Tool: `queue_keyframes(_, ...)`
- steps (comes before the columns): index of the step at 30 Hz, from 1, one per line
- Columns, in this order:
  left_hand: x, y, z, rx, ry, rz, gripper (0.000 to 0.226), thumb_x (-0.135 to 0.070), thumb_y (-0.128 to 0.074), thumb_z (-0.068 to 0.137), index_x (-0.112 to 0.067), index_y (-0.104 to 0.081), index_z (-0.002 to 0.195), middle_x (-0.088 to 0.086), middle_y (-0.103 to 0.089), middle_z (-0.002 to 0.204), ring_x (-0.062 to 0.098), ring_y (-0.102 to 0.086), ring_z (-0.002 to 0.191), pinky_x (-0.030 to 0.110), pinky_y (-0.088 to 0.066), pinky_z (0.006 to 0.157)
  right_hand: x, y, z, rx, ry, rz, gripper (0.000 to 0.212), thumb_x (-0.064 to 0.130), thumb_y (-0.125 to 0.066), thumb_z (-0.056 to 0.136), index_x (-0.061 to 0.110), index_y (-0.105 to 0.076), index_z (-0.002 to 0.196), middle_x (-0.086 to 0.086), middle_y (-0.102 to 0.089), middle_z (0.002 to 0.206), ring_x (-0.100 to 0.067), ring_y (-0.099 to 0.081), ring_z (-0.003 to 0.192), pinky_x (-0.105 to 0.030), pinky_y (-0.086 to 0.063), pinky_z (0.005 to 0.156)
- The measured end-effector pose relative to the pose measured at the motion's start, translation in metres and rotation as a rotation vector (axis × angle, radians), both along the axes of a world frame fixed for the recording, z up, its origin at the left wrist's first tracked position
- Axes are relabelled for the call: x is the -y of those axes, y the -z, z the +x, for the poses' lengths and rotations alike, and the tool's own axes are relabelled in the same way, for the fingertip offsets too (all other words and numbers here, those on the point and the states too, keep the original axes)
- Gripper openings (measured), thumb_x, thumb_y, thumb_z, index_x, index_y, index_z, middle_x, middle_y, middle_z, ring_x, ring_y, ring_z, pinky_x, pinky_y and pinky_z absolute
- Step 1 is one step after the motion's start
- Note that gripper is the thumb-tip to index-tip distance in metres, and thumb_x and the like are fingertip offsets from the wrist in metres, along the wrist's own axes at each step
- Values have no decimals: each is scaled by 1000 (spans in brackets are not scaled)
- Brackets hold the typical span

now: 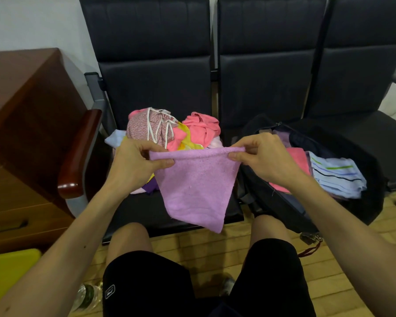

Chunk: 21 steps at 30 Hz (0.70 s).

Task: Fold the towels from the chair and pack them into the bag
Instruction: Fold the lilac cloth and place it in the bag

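L hand & R hand are both up in front of the chair, each pinching a top corner of the purple towel btwn thumb & curled fingers. Top edge is pulled fairly taut btwn them, slightly rolled near the R hand. Rest of the towel hangs in a rough point over the chair seat, lower tip past the seat's front edge, btwn the person's knees. Behind it on the same seat is a loose pile of unfolded towels: pink, red-white patterned w/ white trim, yellow, pale blue at the L edge. On the next seat to the R the black bag lies open. Inside it are a folded pale-blue striped towel and a pink towel just beside it, partly hidden by the R hand. Wooden cabinet stands L of the chair's armrest. Plastic bottle lies on the floor by the L leg.
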<state>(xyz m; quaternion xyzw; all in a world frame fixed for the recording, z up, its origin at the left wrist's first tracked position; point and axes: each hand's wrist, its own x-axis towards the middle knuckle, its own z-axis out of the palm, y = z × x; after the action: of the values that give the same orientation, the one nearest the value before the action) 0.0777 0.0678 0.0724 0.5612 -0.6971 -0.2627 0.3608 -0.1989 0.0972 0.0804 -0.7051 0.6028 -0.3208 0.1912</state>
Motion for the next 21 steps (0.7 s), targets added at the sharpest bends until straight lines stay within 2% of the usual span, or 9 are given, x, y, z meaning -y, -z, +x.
queue_keyframes(4, -4, 4, 0, 21, 12, -10, 18, -15, -87, 71, -19, -76, 84, -14, -66, 79, -14, -58, 71, 3, -44, 59, -2, 10, -7, -99, -10, 10, 11, 27, -76, 84, 23, -77, 94, 10, -57, 89, -5, -53, 80, -19, -43, 69)
queue_keyframes(8, -3, 11, 3, 115, 54, -45, 21, -26, -89, 66, -31, -73, 78, -4, -54, 93, -10, -48, 83, 2, -37, 66, -4, 20, -17, -70, -73, 147, 12, 26, -75, 84, 19, -76, 94, 10, -61, 114, 3, -55, 97, -10, -44, 84)
queue_keyframes(11, -10, 3, 3, 31, 212, -23, 18, -35, -81, 69, -27, -72, 82, -9, -55, 115, -17, -48, 106, 6, -42, 84, -15, 11, -23, 369, -183, 317, 10, 16, -70, 86, 20, -77, 91, 8, -68, 121, 0, -62, 110, -21, -49, 100)
queue_keyframes(13, -17, -6, -1, -223, 368, 50, 23, -34, -80, 78, -19, -71, 92, -8, -66, 116, -4, -58, 111, 22, -53, 93, -27, 8, -19, 790, -216, 328, 14, 15, -61, 88, 18, -73, 92, 5, -71, 116, -5, -65, 110, -24, -53, 96)
queue_keyframes(14, -20, -11, -4, -343, 414, 69, 23, -34, -76, 84, -16, -68, 97, -7, -70, 108, 4, -64, 105, 25, -57, 87, -34, 12, -12, 925, -204, 319, 10, 12, -62, 88, 17, -68, 95, 6, -73, 107, -1, -68, 101, -20, -55, 87)
queue_keyframes(16, -20, -18, -11, -439, 382, 19, 20, -33, -66, 91, -15, -64, 99, -7, -70, 94, 12, -68, 89, 24, -58, 74, -48, 36, 9, 874, -184, 363, 38, 6, -78, 71, 20, -58, 99, 12, -74, 88, 7, -68, 83, -15, -55, 69)
queue_keyframes(17, -19, -20, -14, -441, 334, -22, 16, -31, -64, 93, -16, -63, 100, -8, -70, 92, 12, -68, 87, 24, -57, 73, -55, 50, 21, 825, -203, 430, 47, 7, -80, 62, 21, -59, 102, 14, -75, 87, 6, -67, 84, -18, -56, 68)
queue_keyframes(19, -13, -21, -17, -394, 215, -89, 11, -26, -62, 95, -18, -64, 101, -10, -70, 92, 12, -68, 87, 24, -57, 73, -64, 75, 39, 796, -179, 503, 35, 21, -82, 63, 17, -71, 95, 4, -76, 96, -7, -67, 96, -35, -59, 82)
queue_keyframes(21, -5, -15, -13, -309, 70, -103, 13, -25, -62, 96, -15, -64, 105, -5, -69, 95, 14, -67, 89, 28, -58, 74, -67, 80, 44, 918, -104, 538, 22, 29, -80, 68, 20, -80, 87, -3, -76, 97, -16, -69, 95, -39, -58, 86)
